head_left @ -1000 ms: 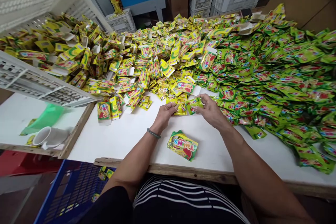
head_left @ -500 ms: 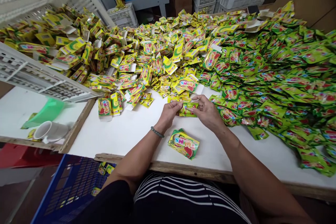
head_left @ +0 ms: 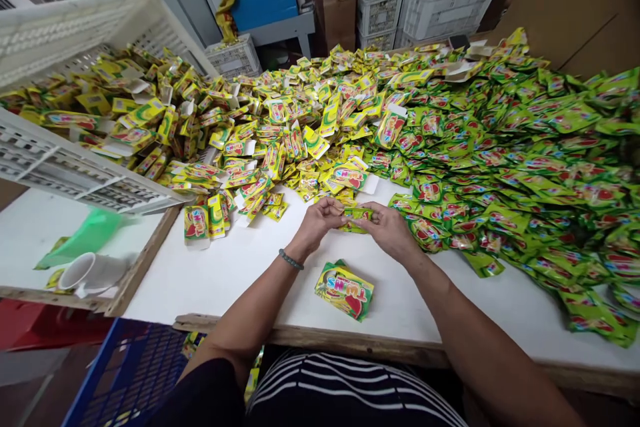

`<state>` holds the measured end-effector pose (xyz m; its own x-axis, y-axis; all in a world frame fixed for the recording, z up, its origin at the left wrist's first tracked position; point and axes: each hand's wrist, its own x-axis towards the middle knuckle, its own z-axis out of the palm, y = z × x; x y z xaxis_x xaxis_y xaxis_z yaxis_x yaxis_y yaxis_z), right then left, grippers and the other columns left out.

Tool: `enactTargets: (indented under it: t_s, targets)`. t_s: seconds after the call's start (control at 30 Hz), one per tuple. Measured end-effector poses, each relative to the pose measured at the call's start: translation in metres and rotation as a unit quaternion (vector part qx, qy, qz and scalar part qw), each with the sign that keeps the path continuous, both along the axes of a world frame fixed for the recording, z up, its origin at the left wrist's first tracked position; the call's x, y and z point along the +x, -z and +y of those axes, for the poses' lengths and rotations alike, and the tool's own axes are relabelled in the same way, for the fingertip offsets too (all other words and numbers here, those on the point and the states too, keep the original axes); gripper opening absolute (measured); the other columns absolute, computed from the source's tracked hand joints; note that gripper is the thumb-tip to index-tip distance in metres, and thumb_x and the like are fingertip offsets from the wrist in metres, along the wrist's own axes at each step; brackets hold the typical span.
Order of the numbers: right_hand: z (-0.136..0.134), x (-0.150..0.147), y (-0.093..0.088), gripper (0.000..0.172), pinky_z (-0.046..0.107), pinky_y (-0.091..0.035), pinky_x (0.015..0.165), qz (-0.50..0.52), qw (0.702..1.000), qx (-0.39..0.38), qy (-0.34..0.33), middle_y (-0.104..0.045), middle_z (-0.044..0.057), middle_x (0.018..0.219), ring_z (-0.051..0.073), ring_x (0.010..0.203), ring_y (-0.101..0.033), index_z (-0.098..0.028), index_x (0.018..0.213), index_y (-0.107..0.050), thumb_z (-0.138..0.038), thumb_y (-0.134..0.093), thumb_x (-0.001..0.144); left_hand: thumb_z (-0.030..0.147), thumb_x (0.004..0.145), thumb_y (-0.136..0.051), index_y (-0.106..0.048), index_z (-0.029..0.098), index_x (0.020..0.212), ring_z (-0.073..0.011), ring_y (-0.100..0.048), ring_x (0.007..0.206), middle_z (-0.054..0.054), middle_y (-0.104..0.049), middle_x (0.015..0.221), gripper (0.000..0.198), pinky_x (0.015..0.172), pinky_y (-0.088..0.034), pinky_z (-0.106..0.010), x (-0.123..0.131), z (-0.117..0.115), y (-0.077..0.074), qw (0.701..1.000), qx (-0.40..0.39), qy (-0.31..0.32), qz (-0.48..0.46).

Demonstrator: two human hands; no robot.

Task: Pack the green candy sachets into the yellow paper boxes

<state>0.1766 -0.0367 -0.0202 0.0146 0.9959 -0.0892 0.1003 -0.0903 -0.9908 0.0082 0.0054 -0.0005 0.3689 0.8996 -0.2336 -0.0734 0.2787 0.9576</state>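
Observation:
Both my hands meet over the white table [head_left: 240,267] near its middle. My left hand [head_left: 319,220] and my right hand [head_left: 386,228] are closed on the two ends of one small green and yellow packet [head_left: 356,215], held just above the table. A short stack of the same packets [head_left: 345,289] lies on the table just in front of my hands. A large heap of green sachets [head_left: 510,160] spreads to the right. Yellow cartons [head_left: 280,140] are piled behind and to the left of my hands.
A white plastic crate [head_left: 75,167] tipped on its side spills cartons at the left. A white cup [head_left: 90,272] and a green scoop [head_left: 90,233] lie on a lower tray. A blue crate [head_left: 125,373] sits below the table. White crates [head_left: 430,0] are stacked at the back.
My hands picked one packet out of the heap's edge and drew it toward me, closing on both of its ends. The stack of packets in front of me has not moved.

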Motion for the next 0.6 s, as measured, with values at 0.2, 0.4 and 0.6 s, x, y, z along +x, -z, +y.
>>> enactTargets:
  t_s: [0.2,0.4,0.6]
  targets:
    - [0.004,0.012,-0.002,0.028,0.028,-0.035,0.052,-0.168,0.974,0.052,0.145,-0.049,-0.004,0.056,0.014,0.05,-0.042,-0.021,0.094,-0.059,-0.042,-0.057,0.076,0.022,0.068,-0.074,-0.06,0.017,0.109,-0.0256,-0.061,0.109,-0.012,-0.067,0.112,0.044,0.093,-0.046,-0.038,0.015,0.063,-0.039,0.913,0.28,0.147,0.259]
    - [0.014,0.021,0.006,0.037,0.028,-0.032,0.052,-0.164,0.966,0.045,0.196,-0.044,-0.004,0.058,0.015,0.053,-0.04,-0.021,0.098,-0.057,-0.052,-0.052,0.077,0.015,0.067,-0.074,-0.061,0.015,0.119,-0.0343,-0.046,0.124,-0.017,-0.065,0.116,0.054,0.103,-0.033,-0.043,0.055,0.106,-0.027,0.695,0.443,0.207,0.528]
    - [0.018,0.026,0.003,0.041,0.027,-0.025,0.048,-0.075,0.969,0.066,0.225,-0.028,-0.008,0.054,0.013,0.049,-0.03,-0.022,0.096,-0.056,-0.057,-0.056,0.074,0.034,0.079,-0.066,-0.069,0.016,0.098,-0.0231,-0.061,0.085,-0.011,-0.068,0.092,0.027,0.074,-0.041,-0.03,0.027,0.076,-0.026,0.746,0.414,0.145,0.501]
